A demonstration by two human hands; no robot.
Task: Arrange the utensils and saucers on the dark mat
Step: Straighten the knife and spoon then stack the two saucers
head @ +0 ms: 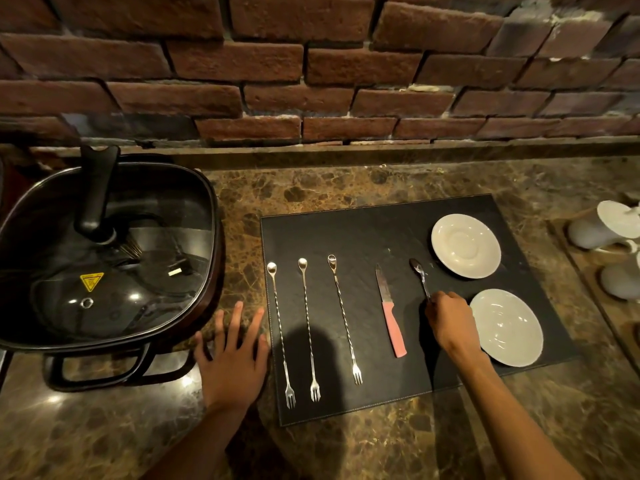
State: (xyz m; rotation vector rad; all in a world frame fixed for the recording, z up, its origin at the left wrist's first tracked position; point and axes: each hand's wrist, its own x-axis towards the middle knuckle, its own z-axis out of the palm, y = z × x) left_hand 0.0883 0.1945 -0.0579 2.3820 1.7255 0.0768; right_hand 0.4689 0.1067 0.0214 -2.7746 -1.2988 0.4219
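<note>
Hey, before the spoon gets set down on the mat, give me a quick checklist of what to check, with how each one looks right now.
1. Right hand grips the spoon by its handle: ok.
2. Bare mat between the knife and the saucers: ok.
3. Near saucer clear of the hand: cannot tell.
4. Three long bar spoons lie parallel, forks nearest: ok.
5. Left hand flat on the counter, off the mat: ok.

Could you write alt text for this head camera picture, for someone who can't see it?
A person's right hand holds a spoon on a dark mat beside a pink-handled knife, three long twisted bar spoons and two white saucers. The left hand rests flat on the marble counter, near a lidded black pan.
</note>
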